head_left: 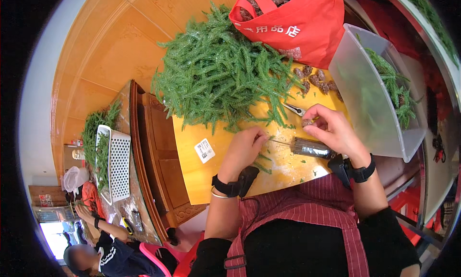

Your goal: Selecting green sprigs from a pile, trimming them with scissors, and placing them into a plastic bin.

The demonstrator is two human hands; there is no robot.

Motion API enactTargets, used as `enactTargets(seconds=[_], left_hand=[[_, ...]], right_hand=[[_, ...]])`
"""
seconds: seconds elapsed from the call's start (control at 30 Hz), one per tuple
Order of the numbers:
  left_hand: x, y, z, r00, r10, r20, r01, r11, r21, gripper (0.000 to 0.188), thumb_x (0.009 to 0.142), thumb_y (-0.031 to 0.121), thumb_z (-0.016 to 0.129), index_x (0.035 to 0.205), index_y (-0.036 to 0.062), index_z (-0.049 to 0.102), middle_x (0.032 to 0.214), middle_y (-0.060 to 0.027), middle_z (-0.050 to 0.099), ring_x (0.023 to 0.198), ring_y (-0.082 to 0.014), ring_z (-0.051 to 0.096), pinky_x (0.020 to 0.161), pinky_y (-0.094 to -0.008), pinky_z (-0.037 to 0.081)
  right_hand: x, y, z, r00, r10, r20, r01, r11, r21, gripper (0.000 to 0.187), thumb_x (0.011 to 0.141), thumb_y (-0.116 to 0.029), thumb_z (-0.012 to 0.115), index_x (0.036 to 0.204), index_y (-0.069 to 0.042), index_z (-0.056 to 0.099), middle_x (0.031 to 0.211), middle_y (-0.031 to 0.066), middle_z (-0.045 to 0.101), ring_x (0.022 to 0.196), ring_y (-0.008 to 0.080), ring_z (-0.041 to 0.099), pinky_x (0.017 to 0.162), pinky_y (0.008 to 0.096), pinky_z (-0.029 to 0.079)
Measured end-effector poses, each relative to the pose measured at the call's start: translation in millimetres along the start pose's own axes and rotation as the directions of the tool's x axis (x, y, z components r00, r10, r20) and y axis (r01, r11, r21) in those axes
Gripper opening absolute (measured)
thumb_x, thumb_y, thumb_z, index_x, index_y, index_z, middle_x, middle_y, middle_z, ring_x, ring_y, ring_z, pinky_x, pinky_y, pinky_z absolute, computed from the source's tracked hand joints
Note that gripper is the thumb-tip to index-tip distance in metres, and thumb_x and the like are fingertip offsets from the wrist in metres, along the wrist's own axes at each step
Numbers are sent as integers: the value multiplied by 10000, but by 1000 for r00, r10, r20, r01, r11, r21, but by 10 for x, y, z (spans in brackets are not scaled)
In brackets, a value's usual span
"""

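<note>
A yellow bench [193, 183] carries a heap of green branches [216, 75]. Nearer the person, the right hand [334, 129], beside a dark wire bundle [311, 147], grips a brown pine cone [307, 123]; the left hand [245, 145] pinches a thin wire [280, 142].

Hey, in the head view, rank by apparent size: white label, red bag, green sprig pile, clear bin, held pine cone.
1. Green sprig pile
2. Red bag, clear bin: too alike to rank
3. White label
4. Held pine cone
</note>
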State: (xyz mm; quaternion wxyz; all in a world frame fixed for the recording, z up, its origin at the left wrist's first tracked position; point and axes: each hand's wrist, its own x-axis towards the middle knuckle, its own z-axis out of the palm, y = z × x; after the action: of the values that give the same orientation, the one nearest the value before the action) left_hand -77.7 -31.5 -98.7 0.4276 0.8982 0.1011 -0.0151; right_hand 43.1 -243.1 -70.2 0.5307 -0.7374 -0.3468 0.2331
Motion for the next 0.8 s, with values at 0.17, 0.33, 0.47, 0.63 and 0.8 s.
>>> enactTargets(seconds=[0.17,0.33,0.47,0.63,0.8], left_hand=[[-21,-83,-28,1000,-26,7,26,999,-34,145,813,140,550,840,-2,553,683,-175,577,640,-346,559,572,-389,428],[-180,-21,-255,995,-77,-55,74,995,-68,122,869,106,506,827,-8,518,664,-45,555,567,-110,510,528,-239,416],[-354,283,-546,969,-147,-198,59,919,-391,130,905,100,455,838,2,505,750,-40,559,601,-74,505,514,-188,404],[-405,532,-471,930,-107,-351,-131,797,-590,142,930,102,392,855,19,478,799,-58,550,599,-75,496,503,-188,404],[-389,658,-255,957,-34,-286,-178,712,-679,115,925,88,394,864,18,463,818,-61,541,623,-81,516,508,-191,409]], right_hand=[[-4,28,6,1000,-16,10,17,998,-55,180,779,-67,620,923,-12,527,769,10,556,608,46,492,524,202,407],[-4,-8,-9,999,-27,30,29,996,-89,197,782,-55,609,952,-14,519,792,11,562,611,48,497,531,200,408],[-26,3,53,996,34,-77,-21,987,159,221,819,-65,583,1000,-41,459,799,19,537,612,69,523,543,198,416],[-45,-173,165,991,121,65,-137,880,455,191,870,-87,524,1014,-59,401,792,30,515,659,110,587,561,196,443],[-79,-316,338,985,28,169,-135,732,668,200,870,-84,511,1039,-45,411,851,50,534,716,155,617,577,204,464]])
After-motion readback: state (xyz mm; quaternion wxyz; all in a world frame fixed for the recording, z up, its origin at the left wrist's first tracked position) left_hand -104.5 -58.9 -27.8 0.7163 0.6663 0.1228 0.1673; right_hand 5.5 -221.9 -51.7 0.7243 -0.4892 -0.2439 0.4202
